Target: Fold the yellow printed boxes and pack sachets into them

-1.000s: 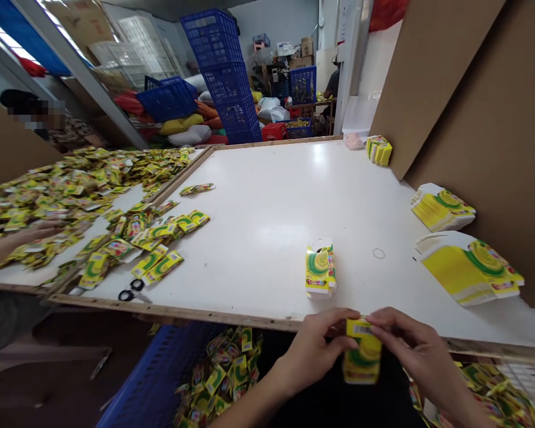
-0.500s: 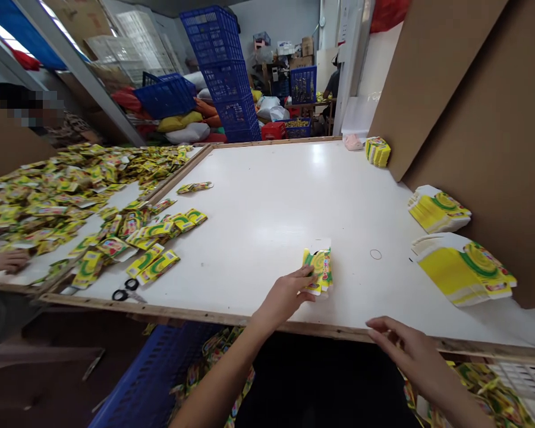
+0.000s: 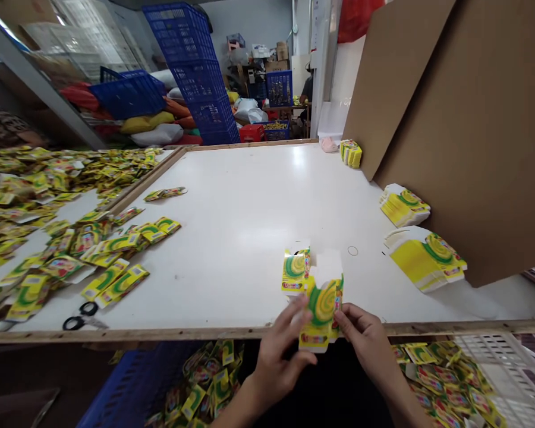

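Note:
A flattened yellow-and-green printed carton (image 3: pixel 323 306) is raised over the front edge of the table, tilted, with its white flaps at the top. My right hand (image 3: pixel 368 339) pinches its right edge between thumb and fingers. On the carton's left side is my left hand (image 3: pixel 283 351), thumb and fingers apart, slightly blurred; the fingertips overlap the carton's edge. Just beyond, a second carton (image 3: pixel 294 270) of the same print lies on the white tabletop (image 3: pixel 241 220).
Stacks of flat cartons (image 3: pixel 425 258) stand at the right by the brown cardboard sheets (image 3: pixel 468 148). To the left are loose filled packets (image 3: pixel 120 285) and black-handled scissors (image 3: pixel 87 315). A blue crate (image 3: pixel 129 380) and a white crate (image 3: pixel 494 368) sit below the table edge.
My right hand has come up from the table edge and now holds a carton. My left hand has left the carton on the table and moved down towards me. The view has swung right.

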`<state>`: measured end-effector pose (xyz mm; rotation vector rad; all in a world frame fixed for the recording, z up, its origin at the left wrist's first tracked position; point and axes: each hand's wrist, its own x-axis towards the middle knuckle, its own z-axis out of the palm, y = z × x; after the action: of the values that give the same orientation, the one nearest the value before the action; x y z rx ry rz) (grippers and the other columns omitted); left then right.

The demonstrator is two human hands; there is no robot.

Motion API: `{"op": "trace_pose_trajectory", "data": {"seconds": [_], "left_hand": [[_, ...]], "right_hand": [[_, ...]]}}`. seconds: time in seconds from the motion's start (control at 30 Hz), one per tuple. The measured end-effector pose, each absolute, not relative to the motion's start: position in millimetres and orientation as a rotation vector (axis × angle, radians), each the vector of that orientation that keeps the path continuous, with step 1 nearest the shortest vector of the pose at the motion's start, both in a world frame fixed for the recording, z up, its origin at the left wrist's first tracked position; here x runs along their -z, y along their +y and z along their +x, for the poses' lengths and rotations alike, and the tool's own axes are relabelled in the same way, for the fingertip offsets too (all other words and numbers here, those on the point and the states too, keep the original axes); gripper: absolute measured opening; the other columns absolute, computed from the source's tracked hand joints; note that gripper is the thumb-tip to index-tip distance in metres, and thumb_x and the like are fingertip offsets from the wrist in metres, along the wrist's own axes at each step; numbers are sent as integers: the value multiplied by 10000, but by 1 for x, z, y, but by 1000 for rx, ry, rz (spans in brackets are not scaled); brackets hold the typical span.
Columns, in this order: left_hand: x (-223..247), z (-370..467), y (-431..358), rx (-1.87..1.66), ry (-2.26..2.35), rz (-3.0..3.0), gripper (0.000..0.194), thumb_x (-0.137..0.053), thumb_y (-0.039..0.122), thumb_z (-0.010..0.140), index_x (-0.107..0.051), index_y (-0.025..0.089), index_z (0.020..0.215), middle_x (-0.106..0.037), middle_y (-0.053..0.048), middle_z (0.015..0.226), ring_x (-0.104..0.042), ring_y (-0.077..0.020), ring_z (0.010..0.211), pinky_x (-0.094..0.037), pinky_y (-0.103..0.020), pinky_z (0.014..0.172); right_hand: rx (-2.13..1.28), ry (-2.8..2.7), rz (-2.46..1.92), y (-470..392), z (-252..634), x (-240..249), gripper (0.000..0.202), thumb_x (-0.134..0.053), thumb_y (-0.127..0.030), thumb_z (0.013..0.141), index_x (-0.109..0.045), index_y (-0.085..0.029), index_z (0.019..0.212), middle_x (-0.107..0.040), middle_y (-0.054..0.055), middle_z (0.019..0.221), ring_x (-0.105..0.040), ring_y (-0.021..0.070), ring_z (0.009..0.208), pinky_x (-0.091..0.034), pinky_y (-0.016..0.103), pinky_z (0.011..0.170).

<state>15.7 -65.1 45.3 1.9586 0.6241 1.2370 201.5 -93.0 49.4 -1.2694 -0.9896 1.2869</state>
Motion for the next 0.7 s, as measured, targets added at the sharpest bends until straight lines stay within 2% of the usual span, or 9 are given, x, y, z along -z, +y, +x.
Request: {"op": "trace_pose_trajectory", "data": {"seconds": [0.07, 0.17, 0.27, 0.37, 0.4, 0.47, 0.53, 0.6, 0.7], "left_hand": [[-46, 17, -64, -1136, 704, 1422, 576, -609, 451, 855, -501, 215, 1369, -502, -158, 1431, -476, -324, 1310, -441, -450, 1056], [-51, 17, -59, -808, 575, 931, 658, -650, 573, 771, -597, 147, 1269, -628, -189, 1281, -600, -350, 1165, -500, -440, 965], [-54, 16, -56, -668, 466, 769, 624, -751, 527, 695, -668, 109, 1151, -693, -198, 1152, -682, -319, 999, -528, -400, 877], [-54, 15, -57, -714, 456, 685, 526, -772, 463, 698, -689, 127, 1094, -725, -162, 1066, -699, -277, 932, -531, -371, 844], [-53, 15, -58, -728, 458, 664, 515, -774, 458, 696, -690, 133, 1086, -733, -149, 1036, -700, -271, 922, -530, -376, 847], [-52, 16, -60, -722, 453, 628, 509, -780, 462, 684, -696, 136, 1066, -745, -125, 958, -707, -259, 870, -539, -380, 827], [-51, 16, -60, -713, 455, 599, 490, -798, 446, 664, -706, 133, 1030, -748, -100, 871, -709, -227, 790, -550, -340, 766], [-51, 15, -61, -726, 471, 586, 445, -819, 412, 647, -718, 128, 975, -745, -81, 813, -700, -187, 720, -543, -281, 702], [-54, 15, -62, -729, 488, 604, 406, -834, 377, 633, -731, 122, 932, -743, -74, 802, -686, -163, 688, -528, -256, 688]], "right_hand": [[-1324, -1042, -1275, -97, 197, -50, 376, -623, -520, 828, -641, -170, 691, -637, 16, 657, -549, 155, 626, -443, 237, 595], [-1362, -1111, -1291, -100, 188, -45, 395, -605, -532, 832, -636, -165, 689, -640, 16, 656, -546, 152, 618, -440, 240, 590], [-1329, -1245, -1377, -100, 185, -42, 421, -571, -531, 856, -620, -171, 643, -642, 21, 627, -565, 162, 600, -448, 259, 594], [-978, -1397, -1559, -98, 189, -47, 405, -559, -480, 880, -591, -190, 598, -617, 22, 586, -559, 174, 573, -444, 282, 575], [-820, -1432, -1565, -97, 191, -50, 336, -556, -440, 890, -629, -191, 675, -656, 44, 671, -589, 193, 639, -461, 297, 609], [-617, -1540, -1448, -95, 194, -58, 197, -539, -335, 909, -665, -206, 986, -697, 95, 999, -623, 240, 909, -494, 348, 768], [-593, -1695, -1276, -93, 195, -66, 302, -517, -235, 917, -583, -255, 1211, -626, 91, 1238, -561, 244, 1127, -457, 395, 931], [-651, -1793, -1180, -92, 194, -72, 300, -497, -179, 918, -586, -272, 1190, -613, 80, 1241, -547, 231, 1155, -440, 397, 971], [-764, -1798, -1153, -90, 192, -77, 203, -470, -144, 918, -604, -241, 1035, -619, 73, 1090, -587, 203, 1018, -487, 337, 867]]}}
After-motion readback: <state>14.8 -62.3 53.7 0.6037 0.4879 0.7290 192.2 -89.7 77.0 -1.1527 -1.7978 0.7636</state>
